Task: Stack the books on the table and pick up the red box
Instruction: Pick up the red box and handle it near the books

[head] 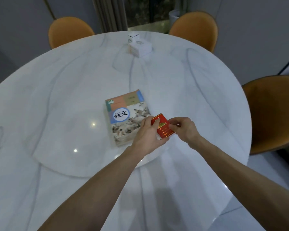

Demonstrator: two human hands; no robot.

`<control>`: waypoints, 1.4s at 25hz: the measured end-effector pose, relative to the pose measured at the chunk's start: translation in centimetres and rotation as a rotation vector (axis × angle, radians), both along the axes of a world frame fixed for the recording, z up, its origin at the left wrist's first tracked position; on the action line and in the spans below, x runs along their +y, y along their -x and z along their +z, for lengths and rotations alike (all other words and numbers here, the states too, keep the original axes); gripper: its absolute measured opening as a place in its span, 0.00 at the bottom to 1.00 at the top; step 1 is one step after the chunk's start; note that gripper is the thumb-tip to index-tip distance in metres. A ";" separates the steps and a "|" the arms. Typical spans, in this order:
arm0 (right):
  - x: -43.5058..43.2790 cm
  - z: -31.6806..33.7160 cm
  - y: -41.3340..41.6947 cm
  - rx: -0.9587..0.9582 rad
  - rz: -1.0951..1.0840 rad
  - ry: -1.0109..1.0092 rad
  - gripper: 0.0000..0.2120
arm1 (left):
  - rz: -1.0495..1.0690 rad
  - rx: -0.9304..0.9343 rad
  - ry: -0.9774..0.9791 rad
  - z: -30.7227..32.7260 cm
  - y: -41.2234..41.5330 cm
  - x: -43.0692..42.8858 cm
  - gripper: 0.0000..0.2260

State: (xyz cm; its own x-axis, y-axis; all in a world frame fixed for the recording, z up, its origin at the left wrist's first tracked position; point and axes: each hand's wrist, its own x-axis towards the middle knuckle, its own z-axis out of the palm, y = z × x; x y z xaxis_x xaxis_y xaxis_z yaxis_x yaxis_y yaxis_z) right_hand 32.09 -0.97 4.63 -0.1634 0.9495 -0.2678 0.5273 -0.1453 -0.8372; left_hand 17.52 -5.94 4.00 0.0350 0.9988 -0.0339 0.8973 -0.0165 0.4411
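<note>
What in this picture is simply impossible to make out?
All in the head view:
- How many books are in the stack: the edges blur together.
- Underside of the red box: hidden by the left hand and right hand.
- Print on the red box: too small.
- White boxes at the far edge: markings blurred.

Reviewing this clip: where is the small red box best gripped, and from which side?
Across its two long side faces, as the left hand and right hand approach it now. The small red cardboard box is a flat rectangular pack beside the stacked textbooks, so fingers probably pinch its narrow width most securely.
</note>
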 end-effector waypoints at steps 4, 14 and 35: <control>2.6 -0.7 -5.9 -0.024 -0.081 0.006 0.10 | -0.065 0.006 0.010 -1.0 -5.6 3.9 0.34; 6.9 -4.2 -15.5 -0.097 -0.229 0.044 0.10 | -0.119 -0.065 0.093 -5.8 -16.1 9.8 0.35; 9.8 -11.4 -21.2 -0.285 -0.257 0.060 0.11 | -0.235 -0.052 0.065 -12.9 -22.1 13.5 0.35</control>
